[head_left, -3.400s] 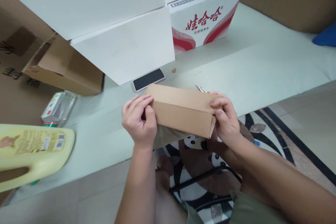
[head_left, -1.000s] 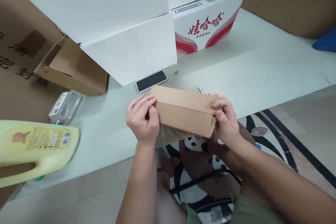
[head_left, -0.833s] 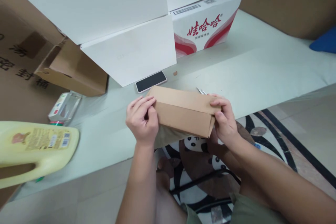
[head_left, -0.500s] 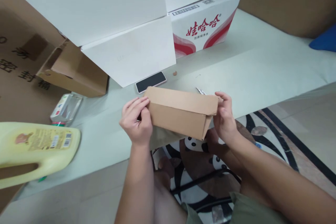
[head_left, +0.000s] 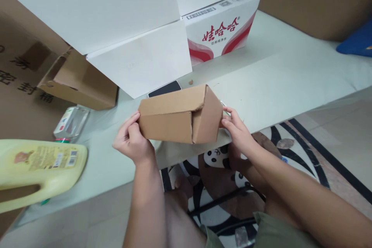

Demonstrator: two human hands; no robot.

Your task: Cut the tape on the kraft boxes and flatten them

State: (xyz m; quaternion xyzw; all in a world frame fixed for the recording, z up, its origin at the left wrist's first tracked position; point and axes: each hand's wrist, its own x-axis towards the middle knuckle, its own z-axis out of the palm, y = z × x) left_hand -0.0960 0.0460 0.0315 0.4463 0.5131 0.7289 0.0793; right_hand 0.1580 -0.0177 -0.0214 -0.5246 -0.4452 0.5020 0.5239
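Observation:
A small brown cardboard box (head_left: pixel 168 126) is held up over the table's near edge, its right end face turned partly toward me. A flap along its long side lies folded over, with a narrow gap at the near right corner. My left hand (head_left: pixel 133 137) grips the box's left end, fingers curled at the upper corner. At the right end my right hand (head_left: pixel 236 130) pinches the box, thumb and fingers at its far edge. Behind the box lies a phone (head_left: pixel 164 89), partly covered by it. A bit of a shiny metal tool shows past its right end.
White cartons (head_left: pixel 142 56) and a red-and-white water carton (head_left: pixel 221 33) stand at the back. On the left are a yellow jug (head_left: pixel 58 157), a clear bottle (head_left: pixel 74 122) and an open brown box (head_left: pixel 87 89). A blue object (head_left: pixel 356 44) lies far right.
The box has swung round so its right end face now shows, and has shifted left. Both hands moved left with it, still holding its ends. The phone is more covered.

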